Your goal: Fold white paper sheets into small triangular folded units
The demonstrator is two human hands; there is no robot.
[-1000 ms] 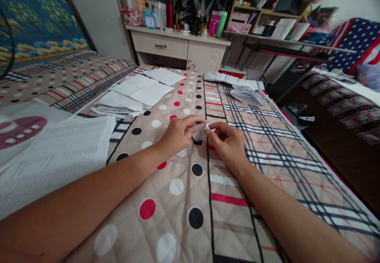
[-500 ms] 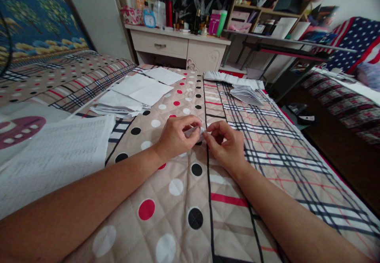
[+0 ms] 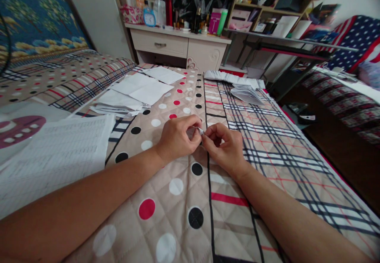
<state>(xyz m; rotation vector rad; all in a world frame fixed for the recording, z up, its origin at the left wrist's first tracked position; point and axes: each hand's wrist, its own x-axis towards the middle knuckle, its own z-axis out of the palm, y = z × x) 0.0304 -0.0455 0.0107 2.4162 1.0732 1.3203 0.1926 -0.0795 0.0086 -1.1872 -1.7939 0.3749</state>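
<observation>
Both hands meet over the middle of the patterned bedspread [image 3: 178, 223]. Between them is a small folded piece of white paper [image 3: 201, 131], mostly covered by the fingers. My left hand [image 3: 179, 138] pinches it from the left, thumb against forefinger. From the right, my right hand [image 3: 224, 146] pinches the paper's other end between thumb and forefinger, its remaining fingers curled in. The exact fold of the paper is too small to make out.
White paper sheets [image 3: 139, 90] lie stacked beyond my left hand. Printed sheets [image 3: 62, 156] are at the left. Folded papers [image 3: 246, 94] lie at the far right, near a long pleated white strip [image 3: 234, 79]. A cabinet [image 3: 160, 43] stands past the bed.
Less of the paper shows between my fingers than before, and its visible part looks narrower. My hands have stayed almost in place; the sheets around them have not moved.
</observation>
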